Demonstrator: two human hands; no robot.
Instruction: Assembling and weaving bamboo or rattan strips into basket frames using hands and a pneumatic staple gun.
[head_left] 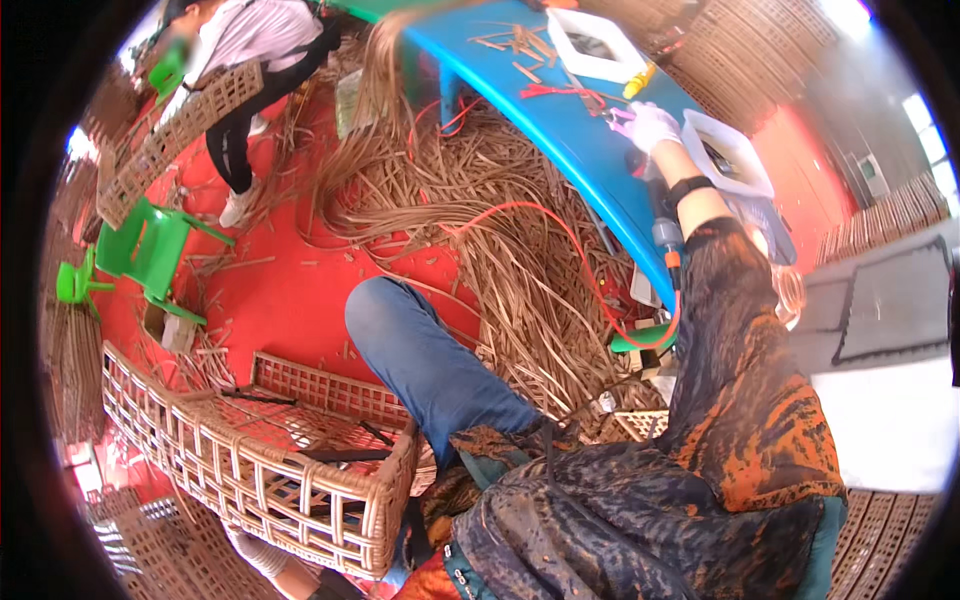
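Your right hand (650,125), gloved, reaches up onto the blue table (560,130), fingers curled near red-handled pliers (560,92); can't tell if it grips anything. White square trays: one (595,45) above-left of hand, another (728,152) just right. Left hand (262,552) w/ white glove rests under wicker basket (250,460), grip hidden.

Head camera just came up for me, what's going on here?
A person sits on a red floor amid piles of cane strips. Their gloved right hand reaches up onto the blue table, near a white tray. The left hand is down under a half-woven wicker frame beside their knee; what it grips is hidden. Another person stands farther off with a woven panel.
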